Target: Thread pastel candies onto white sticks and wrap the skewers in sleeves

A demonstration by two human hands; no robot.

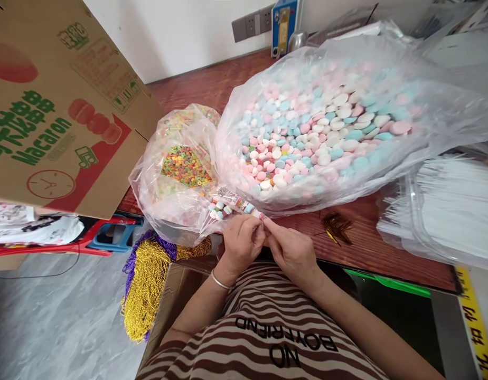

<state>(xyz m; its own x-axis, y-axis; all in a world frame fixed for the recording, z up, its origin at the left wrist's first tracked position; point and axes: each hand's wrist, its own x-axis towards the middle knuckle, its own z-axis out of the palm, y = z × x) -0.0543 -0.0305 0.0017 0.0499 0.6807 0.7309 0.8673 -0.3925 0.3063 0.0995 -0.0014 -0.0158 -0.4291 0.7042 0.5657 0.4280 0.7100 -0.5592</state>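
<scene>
In the middle of the head view, my left hand and my right hand meet just over the table's front edge. Both are closed, thumbs and fingers pinching the end of a small clear candy packet. Pastel sweets and printing show through its film; the pinched tip is hidden by my fingers. Behind it stands an open plastic bag of small coloured ring candies. Beside that, a big plastic bag spreads over the table, full of pink, white and blue candy discs. Gold twist ties lie to the right of my hands.
A large Macaron cardboard box rises at the left. At the right, a clear bag holds white sticks. Gold and purple bead strings hang at lower left. A blue box stands by the wall sockets.
</scene>
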